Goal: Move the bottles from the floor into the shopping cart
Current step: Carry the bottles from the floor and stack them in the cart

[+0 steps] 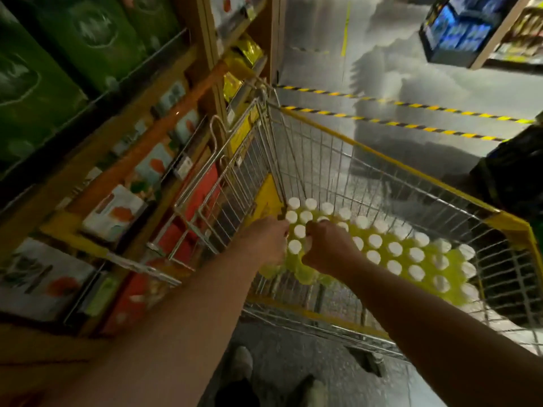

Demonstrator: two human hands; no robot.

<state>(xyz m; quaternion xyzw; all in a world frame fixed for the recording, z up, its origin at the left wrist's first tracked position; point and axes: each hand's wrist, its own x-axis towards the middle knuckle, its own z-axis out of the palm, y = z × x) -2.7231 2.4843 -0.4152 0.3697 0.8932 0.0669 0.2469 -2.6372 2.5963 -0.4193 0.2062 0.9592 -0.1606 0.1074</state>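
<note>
While bottles (395, 248) stand in cart (367, 151), white caps (416, 255) up

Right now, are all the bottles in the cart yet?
Many white-capped yellow bottles already stand in the shopping cart. The left hand and right hand are curled round more at its near end. The floor in view shows none waiting, but much is hidden.

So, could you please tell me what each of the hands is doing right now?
Left hand: closed round yellow bottles in the shopping cart.
Right hand: closed round yellow bottles beside it.
</note>
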